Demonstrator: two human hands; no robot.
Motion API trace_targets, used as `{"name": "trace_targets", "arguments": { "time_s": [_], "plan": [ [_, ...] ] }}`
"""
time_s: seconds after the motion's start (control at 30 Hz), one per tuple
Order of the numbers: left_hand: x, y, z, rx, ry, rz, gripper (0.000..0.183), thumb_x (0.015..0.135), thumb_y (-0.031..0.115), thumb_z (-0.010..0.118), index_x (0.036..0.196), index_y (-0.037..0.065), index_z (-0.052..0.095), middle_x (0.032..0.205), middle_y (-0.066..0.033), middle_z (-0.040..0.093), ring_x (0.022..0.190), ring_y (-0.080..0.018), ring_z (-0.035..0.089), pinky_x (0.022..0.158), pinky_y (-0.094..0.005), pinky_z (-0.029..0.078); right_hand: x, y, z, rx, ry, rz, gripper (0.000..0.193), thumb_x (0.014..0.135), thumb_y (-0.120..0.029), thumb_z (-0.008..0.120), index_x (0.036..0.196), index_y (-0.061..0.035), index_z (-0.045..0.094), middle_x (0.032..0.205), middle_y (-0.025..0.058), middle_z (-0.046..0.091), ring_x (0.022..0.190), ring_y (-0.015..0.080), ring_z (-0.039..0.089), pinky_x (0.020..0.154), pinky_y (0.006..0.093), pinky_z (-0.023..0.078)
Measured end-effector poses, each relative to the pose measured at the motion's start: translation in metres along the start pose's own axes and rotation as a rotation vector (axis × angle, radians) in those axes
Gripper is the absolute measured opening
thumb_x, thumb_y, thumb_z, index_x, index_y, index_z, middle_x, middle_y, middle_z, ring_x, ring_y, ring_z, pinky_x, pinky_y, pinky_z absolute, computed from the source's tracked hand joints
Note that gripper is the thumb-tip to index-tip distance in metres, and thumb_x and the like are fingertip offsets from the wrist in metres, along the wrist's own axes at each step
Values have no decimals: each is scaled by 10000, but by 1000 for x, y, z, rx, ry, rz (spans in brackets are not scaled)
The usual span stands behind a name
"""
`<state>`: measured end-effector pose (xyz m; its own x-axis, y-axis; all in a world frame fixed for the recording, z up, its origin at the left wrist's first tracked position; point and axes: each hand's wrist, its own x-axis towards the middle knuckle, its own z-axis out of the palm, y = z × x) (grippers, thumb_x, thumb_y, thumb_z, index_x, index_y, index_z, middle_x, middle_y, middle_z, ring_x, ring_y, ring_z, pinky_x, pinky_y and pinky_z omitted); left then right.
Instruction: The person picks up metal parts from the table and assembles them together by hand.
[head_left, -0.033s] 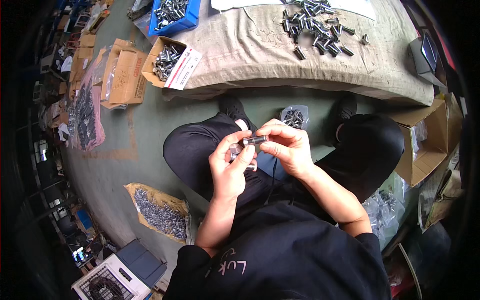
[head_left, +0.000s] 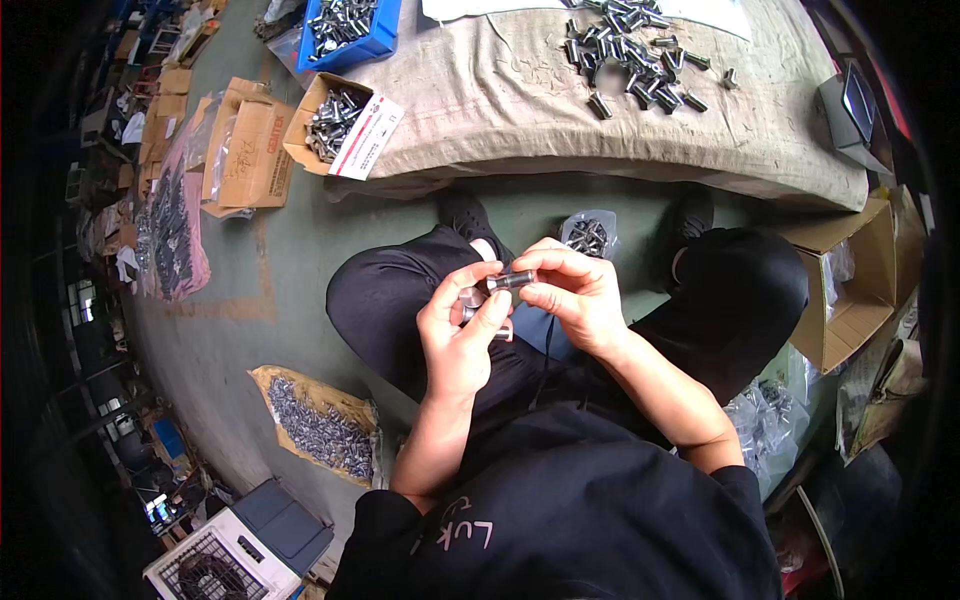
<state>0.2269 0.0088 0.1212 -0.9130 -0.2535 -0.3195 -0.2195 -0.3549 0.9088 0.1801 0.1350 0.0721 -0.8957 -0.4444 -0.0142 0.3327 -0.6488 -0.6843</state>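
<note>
Between my two hands lies a short, thick metal bolt, roughly level, with a dark gap near its left end. My right hand pinches its right end with thumb and fingers. The fingertips of my left hand meet its left end. Curled in the left palm are more bolts: the round or hex head of one shows, and the end of another pokes out below the thumb. Fingers cover the rest of them. Both hands are over my lap, above a small clear bag of bolts on the floor.
Ahead stands a cloth-covered table with a heap of bolts. A blue bin and an open carton, both with metal parts, sit left. Small parts fill a flattened tray on the floor. An open cardboard box stands right.
</note>
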Motion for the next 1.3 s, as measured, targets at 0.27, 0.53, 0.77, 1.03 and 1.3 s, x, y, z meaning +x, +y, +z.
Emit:
{"name": "trace_targets", "arguments": {
  "time_s": [0.27, 0.53, 0.77, 1.03, 1.3],
  "plan": [
    [2, -7, 0, 140, -18, 105, 241, 814, 52, 589, 1040, -23, 551, 786, -27, 573, 637, -63, 529, 520, -173, 434, 1, 2, -1, 8, 11, -6, 235, 726, 38, 639, 958, 32, 602, 931, 73, 527, 823, 140, 523, 740, 255, 437],
    [7, -14, -2, -73, -158, -107, 301, 853, 145, 536, 1076, -55, 511, 824, -87, 565, 609, -121, 533, 444, -225, 447, 0, -2, 1, -78, 2, -49, 139, 762, 33, 610, 901, 30, 596, 887, 65, 520, 721, 105, 560, 628, 219, 491],
    [9, -15, -4, -243, -171, -227, 342, 904, 246, 448, 1078, -42, 506, 807, -99, 579, 626, -138, 555, 447, -234, 448, -1, -8, 3, -53, 31, -7, 124, 764, 56, 586, 882, 31, 556, 889, 88, 496, 717, 136, 545, 610, 254, 507],
    [10, -14, -7, -284, -154, -273, 414, 930, 362, 346, 988, -17, 501, 726, -116, 584, 551, -158, 555, 430, -243, 443, 0, -13, 1, 17, -19, 209, 142, 779, 23, 583, 883, -11, 492, 751, 4, 481, 596, 63, 508, 538, 216, 475],
    [8, -18, -9, 131, -124, 71, 322, 934, 260, 390, 965, -33, 520, 695, -46, 550, 531, -70, 518, 449, -186, 436, 3, -10, 5, -521, -196, -58, 182, 753, 38, 616, 928, 9, 575, 700, 4, 437, 566, 70, 483, 504, 221, 505]
  ]
}}
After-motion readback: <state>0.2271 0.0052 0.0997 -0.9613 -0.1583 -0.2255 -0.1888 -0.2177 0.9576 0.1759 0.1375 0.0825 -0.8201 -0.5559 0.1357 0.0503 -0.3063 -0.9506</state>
